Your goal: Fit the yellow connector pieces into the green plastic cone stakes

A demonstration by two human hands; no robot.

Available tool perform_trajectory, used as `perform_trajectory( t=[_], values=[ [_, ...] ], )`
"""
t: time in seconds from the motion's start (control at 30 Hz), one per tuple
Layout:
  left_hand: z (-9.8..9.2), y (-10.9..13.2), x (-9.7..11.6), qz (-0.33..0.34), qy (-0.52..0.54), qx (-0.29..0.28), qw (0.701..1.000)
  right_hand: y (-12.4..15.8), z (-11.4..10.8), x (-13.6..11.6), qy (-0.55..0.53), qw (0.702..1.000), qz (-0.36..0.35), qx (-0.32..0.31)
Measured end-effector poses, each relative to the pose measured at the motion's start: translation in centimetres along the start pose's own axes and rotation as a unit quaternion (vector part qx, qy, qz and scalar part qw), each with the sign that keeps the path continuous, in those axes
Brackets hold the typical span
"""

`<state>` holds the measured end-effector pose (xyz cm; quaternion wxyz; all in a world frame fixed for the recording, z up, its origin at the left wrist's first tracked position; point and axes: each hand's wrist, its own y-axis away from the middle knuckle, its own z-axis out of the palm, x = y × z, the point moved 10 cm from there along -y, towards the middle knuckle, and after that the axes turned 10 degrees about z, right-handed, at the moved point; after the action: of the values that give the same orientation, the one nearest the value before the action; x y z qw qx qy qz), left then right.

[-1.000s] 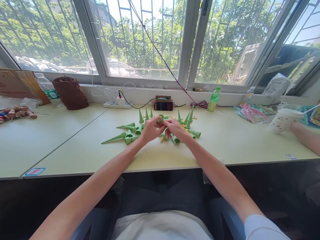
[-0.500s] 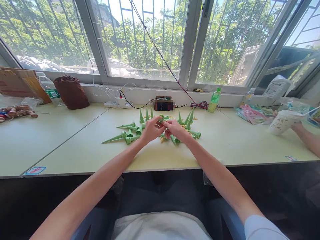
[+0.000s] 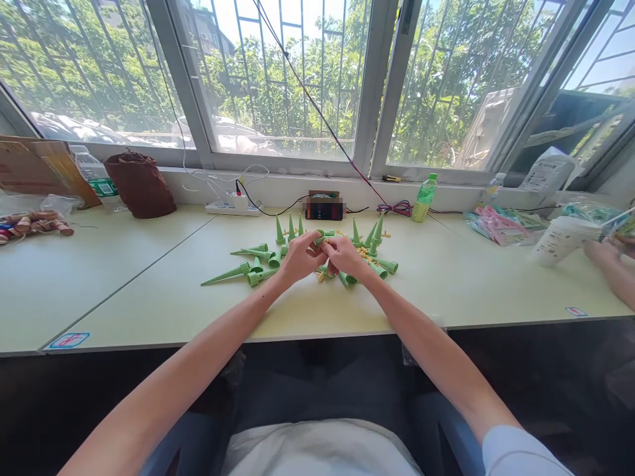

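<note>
My left hand [image 3: 299, 256] is closed round a green cone piece [image 3: 320, 235], whose round open end shows above the fingers. My right hand [image 3: 346, 256] touches the same piece, its thumb and finger pinched at the side; a small yellowish bit shows at the fingertips. Several green spikes lie to the left, among them a long one [image 3: 225, 274]. More stand upright behind my hands, such as a green spike [image 3: 378, 233] on the right. Small yellow pieces [image 3: 364, 254] are scattered beside my right hand.
A phone [image 3: 324, 210] leans at the back before the window. Further along stand a green bottle [image 3: 424, 198], a white cup [image 3: 563, 241] and a brown bag [image 3: 139, 185]. A power strip [image 3: 233, 207] lies back left. Another person's hand [image 3: 608, 258] is at the far right.
My right hand's fingers have drawn closer together at the green piece. At the far right, the other person's hand has moved away from the white cup, and a second hand now shows.
</note>
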<state>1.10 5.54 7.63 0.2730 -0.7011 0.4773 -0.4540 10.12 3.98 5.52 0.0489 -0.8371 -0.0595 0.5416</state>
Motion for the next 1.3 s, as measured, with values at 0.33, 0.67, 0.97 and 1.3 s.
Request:
perform_trajectory(
  t=[0.33, 0.67, 0.97, 1.3],
  values=[
    [-0.9, -0.2, 0.4, 0.013, 0.029, 0.056, 0.998, -0.2, 1.2, 0.9, -0.235, 0.962, 0.063, -0.125],
    [-0.5, -0.2, 0.5, -0.03, -0.002, 0.032, 0.999, -0.5, 0.6, 1.1, -0.19, 0.978, 0.056, -0.059],
    [-0.9, -0.2, 0.2, -0.057, -0.017, 0.04, 0.997, -0.7, -0.5, 0.8, -0.175, 0.985, 0.014, 0.002],
    [-0.8, -0.2, -0.3, -0.063, -0.034, 0.043, 0.996, -0.7, -0.2, 0.7, -0.214, 0.976, 0.029, -0.018]
  ],
)
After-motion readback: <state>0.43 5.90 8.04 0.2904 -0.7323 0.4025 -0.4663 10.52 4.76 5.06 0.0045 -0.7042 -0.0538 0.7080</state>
